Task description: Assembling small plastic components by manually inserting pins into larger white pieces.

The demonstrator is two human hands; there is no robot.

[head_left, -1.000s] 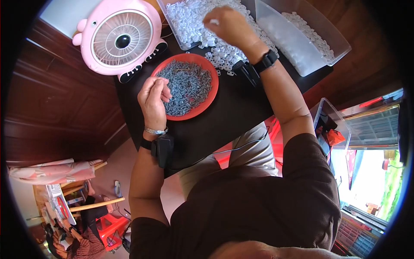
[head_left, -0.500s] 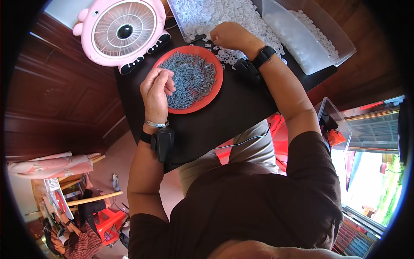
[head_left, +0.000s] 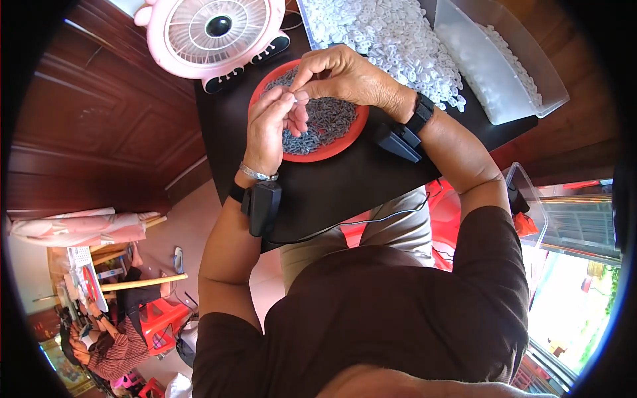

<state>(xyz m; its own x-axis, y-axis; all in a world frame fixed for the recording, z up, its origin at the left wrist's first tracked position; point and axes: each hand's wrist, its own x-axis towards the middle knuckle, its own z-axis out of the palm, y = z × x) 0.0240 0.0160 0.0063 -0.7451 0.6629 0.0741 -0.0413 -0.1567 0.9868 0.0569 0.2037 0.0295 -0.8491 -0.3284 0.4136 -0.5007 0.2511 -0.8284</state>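
Observation:
Above a red round plate (head_left: 360, 126) heaped with small grey-blue screws (head_left: 328, 123), my two hands meet at the fingertips. My left hand (head_left: 271, 126) is on the plate's left side, thumb and forefinger pinched together, other fingers curled. From the right comes my right hand (head_left: 345, 76), its thumb and forefinger closed in a pinch against the left fingertips. A tiny pale bit shows where they meet; the fingers cover most of it, so I cannot tell which hand holds it. Beyond my right hand lies a spread of small white oval plastic pieces (head_left: 398, 46) with holes.
A pink animal-shaped fan (head_left: 219, 40) stands at the back left of the black table (head_left: 298, 192). A translucent bin (head_left: 491, 79) with more white pieces is at the back right. A cable (head_left: 358, 221) hangs by my lap. Another person (head_left: 119, 351) sits far left.
My right hand has come back from the white pieces to meet my left hand above the plate. My left hand has moved only a little. The whole view has shifted slightly.

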